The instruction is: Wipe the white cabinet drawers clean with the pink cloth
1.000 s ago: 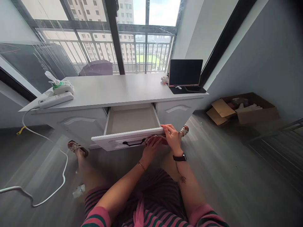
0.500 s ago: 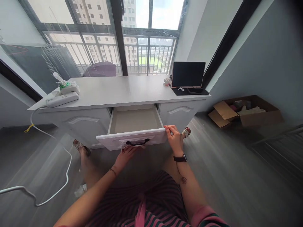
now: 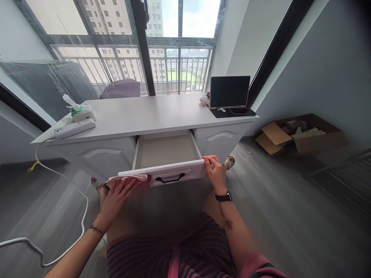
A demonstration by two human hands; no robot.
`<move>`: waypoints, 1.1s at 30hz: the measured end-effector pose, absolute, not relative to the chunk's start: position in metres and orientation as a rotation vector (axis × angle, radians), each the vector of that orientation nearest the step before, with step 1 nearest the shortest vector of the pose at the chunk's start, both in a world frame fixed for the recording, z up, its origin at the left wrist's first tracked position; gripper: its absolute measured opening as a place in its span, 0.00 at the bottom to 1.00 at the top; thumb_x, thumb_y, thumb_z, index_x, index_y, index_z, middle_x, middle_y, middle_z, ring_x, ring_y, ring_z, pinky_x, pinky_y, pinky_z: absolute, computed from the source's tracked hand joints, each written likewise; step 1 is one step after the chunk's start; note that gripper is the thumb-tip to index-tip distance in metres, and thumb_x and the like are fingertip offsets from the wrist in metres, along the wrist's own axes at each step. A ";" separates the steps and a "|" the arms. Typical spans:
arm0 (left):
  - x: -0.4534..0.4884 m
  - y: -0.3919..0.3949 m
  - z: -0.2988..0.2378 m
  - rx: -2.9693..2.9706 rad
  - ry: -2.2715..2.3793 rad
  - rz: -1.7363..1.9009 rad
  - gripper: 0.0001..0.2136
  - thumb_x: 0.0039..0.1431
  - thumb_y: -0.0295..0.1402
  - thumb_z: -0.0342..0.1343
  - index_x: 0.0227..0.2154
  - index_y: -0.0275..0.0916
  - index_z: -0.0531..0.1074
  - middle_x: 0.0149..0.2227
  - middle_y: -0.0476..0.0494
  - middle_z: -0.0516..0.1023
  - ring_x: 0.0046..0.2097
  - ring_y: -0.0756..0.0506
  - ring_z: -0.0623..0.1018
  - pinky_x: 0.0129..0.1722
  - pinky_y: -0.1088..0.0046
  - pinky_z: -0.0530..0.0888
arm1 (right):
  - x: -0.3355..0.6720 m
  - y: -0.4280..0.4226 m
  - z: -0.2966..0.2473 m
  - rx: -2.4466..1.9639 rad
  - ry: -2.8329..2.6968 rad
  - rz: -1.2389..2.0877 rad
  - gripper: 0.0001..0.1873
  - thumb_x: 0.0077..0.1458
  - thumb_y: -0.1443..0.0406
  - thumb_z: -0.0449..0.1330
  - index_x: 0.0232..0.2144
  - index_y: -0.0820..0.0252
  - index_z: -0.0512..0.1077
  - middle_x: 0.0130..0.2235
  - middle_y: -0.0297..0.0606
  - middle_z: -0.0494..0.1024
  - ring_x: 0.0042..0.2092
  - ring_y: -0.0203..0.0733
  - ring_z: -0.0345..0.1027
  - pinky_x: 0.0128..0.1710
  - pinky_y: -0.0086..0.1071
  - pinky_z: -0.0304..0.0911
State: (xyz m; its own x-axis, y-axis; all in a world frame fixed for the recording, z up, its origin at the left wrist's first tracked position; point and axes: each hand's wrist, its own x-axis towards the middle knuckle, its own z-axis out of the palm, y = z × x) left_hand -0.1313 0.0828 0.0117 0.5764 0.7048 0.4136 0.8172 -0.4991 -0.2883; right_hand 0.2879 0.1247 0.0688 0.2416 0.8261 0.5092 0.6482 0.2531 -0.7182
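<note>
A white drawer [image 3: 166,148] is pulled out of the desk, and its inside looks bare. My left hand [image 3: 117,197] presses a folded pink cloth [image 3: 139,177] against the left part of the drawer front, fingers laid over the cloth. Right of that hand, the black handle [image 3: 170,178] is in plain sight. At the drawer front's upper right corner, my right hand [image 3: 215,172] grips the edge, with its thumb and fingers closed round it.
On the white desk [image 3: 150,112] stand a dark-screened tablet [image 3: 230,92] at right, and a tissue pack [image 3: 82,113] and power strip [image 3: 75,128] at left. A white cable [image 3: 84,216] trails across the floor. An open cardboard box [image 3: 319,143] lies at right.
My left hand has moved from beneath the handle to the left end of the drawer front, and the pink cloth now shows under it. My right hand stays at the corner.
</note>
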 end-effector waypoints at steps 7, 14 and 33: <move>-0.047 0.090 -0.025 -2.295 -1.355 -0.628 0.34 0.57 0.14 0.42 0.65 0.47 0.49 0.67 0.39 0.55 0.69 0.33 0.40 0.60 0.39 0.56 | 0.287 0.126 0.069 -1.451 -1.463 0.211 0.22 0.64 0.56 0.47 0.36 0.61 0.78 0.39 0.42 0.77 0.41 0.43 0.69 0.44 0.34 0.59; 0.035 0.095 -0.017 -2.414 -1.364 -0.493 0.33 0.56 0.15 0.43 0.63 0.47 0.58 0.66 0.43 0.59 0.69 0.33 0.44 0.61 0.41 0.59 | 0.289 0.126 0.069 -1.448 -1.480 0.220 0.22 0.64 0.56 0.47 0.36 0.59 0.77 0.39 0.41 0.77 0.41 0.43 0.69 0.44 0.35 0.60; 0.129 0.102 0.003 -2.584 -1.225 -0.439 0.28 0.63 0.23 0.40 0.66 0.41 0.50 0.68 0.52 0.50 0.67 0.44 0.54 0.61 0.55 0.64 | 0.294 0.134 0.056 -1.316 -1.477 0.299 0.19 0.64 0.56 0.48 0.36 0.60 0.75 0.38 0.40 0.74 0.41 0.41 0.68 0.43 0.34 0.63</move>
